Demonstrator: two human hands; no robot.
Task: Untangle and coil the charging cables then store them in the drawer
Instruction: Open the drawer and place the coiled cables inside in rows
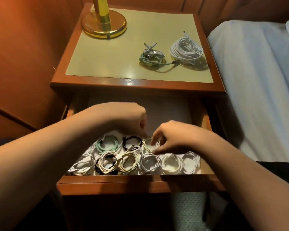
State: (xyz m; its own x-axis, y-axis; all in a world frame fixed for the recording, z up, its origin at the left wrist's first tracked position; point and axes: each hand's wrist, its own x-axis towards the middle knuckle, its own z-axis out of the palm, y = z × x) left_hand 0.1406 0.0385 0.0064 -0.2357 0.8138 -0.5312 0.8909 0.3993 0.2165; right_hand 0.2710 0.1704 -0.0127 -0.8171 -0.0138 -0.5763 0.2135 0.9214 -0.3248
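We are at the storing step: our left hand (pixel 132 119) and right hand (pixel 167 137), fingers curled, settle a pale coil (pixel 148 145) into the open drawer (pixel 140 179). Next, two bundles (pixel 153 56) on the counter (pixel 107 60) need fetching.

Both hands, left (pixel 132 119) and right (pixel 170 139), pinch a pale coil (pixel 148 145) in the open drawer (pixel 140 182); two bundles (pixel 170 53) lie on the nightstand (pixel 107 64).

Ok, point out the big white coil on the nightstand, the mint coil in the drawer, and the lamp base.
big white coil (pixel 187 51), head view, on its wound loops.
mint coil (pixel 107 145), head view, on its left-hand loops.
lamp base (pixel 92 29), head view, on its brass rim.
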